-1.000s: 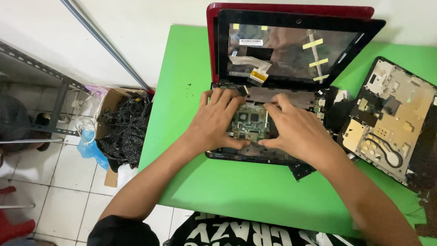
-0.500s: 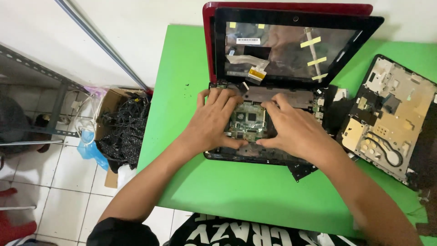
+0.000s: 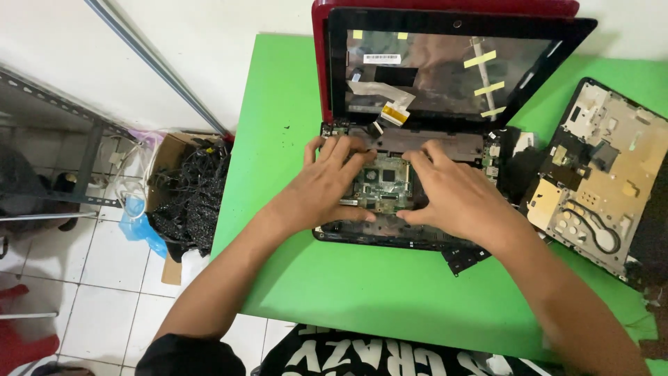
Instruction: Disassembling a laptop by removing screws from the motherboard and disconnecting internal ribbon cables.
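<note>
- I count 2 hands on the job: left hand (image 3: 327,186) and right hand (image 3: 456,198).
- 1 opened laptop (image 3: 417,132), its 1 green board (image 3: 381,182) bare between my hands.
- 1 detached cover (image 3: 605,181) lying to the right.
- 4 yellow tape strips (image 3: 480,59) on the lid that I can make out.
- 1 green table (image 3: 292,125).
- 1 cardboard box (image 3: 174,150) holding black cables on the floor.

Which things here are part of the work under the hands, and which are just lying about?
In hand:
left hand and right hand, both flat on the opened laptop base
green circuit board between them
red laptop lid, screen panel loose

Lying about:
detached cover panel at the right
cardboard box of black cables on the floor
metal shelf frame
</note>
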